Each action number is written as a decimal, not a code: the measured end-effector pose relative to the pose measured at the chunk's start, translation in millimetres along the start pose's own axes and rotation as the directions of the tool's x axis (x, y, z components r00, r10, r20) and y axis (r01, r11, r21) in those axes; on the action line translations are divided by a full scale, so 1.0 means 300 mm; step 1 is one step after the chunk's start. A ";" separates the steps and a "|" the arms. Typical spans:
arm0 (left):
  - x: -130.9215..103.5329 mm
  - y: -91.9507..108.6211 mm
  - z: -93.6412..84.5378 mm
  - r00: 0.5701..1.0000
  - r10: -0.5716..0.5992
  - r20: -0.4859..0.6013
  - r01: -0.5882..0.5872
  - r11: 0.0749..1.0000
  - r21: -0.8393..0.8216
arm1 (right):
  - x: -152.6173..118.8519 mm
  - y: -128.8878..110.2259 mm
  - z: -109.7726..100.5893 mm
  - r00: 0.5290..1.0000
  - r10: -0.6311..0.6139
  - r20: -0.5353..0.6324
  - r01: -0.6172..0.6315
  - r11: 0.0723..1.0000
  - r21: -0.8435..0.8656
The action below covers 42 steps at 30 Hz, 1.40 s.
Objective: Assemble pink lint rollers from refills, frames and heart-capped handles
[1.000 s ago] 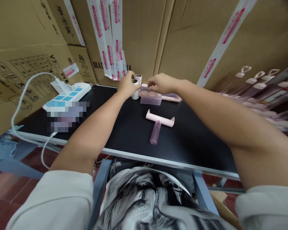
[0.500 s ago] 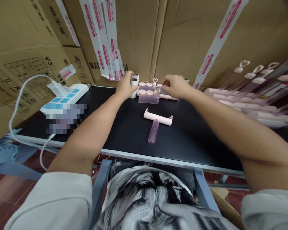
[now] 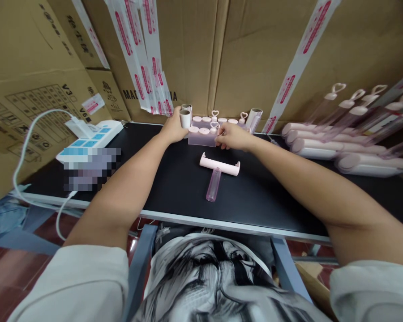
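Note:
At the back of the black table, my left hand (image 3: 175,127) is closed around a white roll (image 3: 185,120), beside a second roll behind it. My right hand (image 3: 231,135) has its fingers closed at the right end of a translucent pink part set (image 3: 202,137), which has round pink caps and a heart-shaped loop (image 3: 215,125) on top. Whether its fingertips grip the set or something small is hidden. Nearer the front lies a pink roller frame (image 3: 219,165) with a clear pink handle (image 3: 213,185), touched by neither hand.
On the left stands a white power strip (image 3: 90,139) with a plug and cable. Several pink rollers with heart-ended handles (image 3: 317,147) are stacked at the right. Another white roll (image 3: 254,120) stands at the back, against the cardboard wall (image 3: 188,49).
My right hand has moved left and toward me, from behind the parts to the front set's right end. My left hand stays at the white roll. The view has shifted slightly.

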State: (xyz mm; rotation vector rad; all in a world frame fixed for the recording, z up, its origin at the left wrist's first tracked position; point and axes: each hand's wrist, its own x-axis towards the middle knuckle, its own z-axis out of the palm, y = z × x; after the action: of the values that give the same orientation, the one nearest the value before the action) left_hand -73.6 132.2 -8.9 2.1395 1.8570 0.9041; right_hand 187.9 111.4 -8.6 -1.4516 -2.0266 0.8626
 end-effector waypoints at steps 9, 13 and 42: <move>0.012 -0.003 0.018 1.000 0.001 -0.016 -0.002 0.999 -0.054 | 0.029 0.023 0.006 0.993 -0.096 -0.063 0.083 0.980 -0.182; 0.020 -0.004 0.027 0.996 -0.089 0.018 0.091 0.981 -0.173 | 0.034 0.031 0.001 0.988 -0.129 -0.091 0.104 0.966 -0.235; -0.042 0.120 -0.087 0.959 0.071 -0.276 -0.108 0.986 -0.123 | 0.054 0.042 -0.004 0.964 -0.106 -0.243 0.112 0.994 0.011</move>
State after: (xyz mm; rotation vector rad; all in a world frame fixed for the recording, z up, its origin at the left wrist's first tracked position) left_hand -57.9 106.0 25.9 2.1197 1.7614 1.3648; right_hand 191.7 129.9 -16.6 -1.3465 -1.8867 0.6289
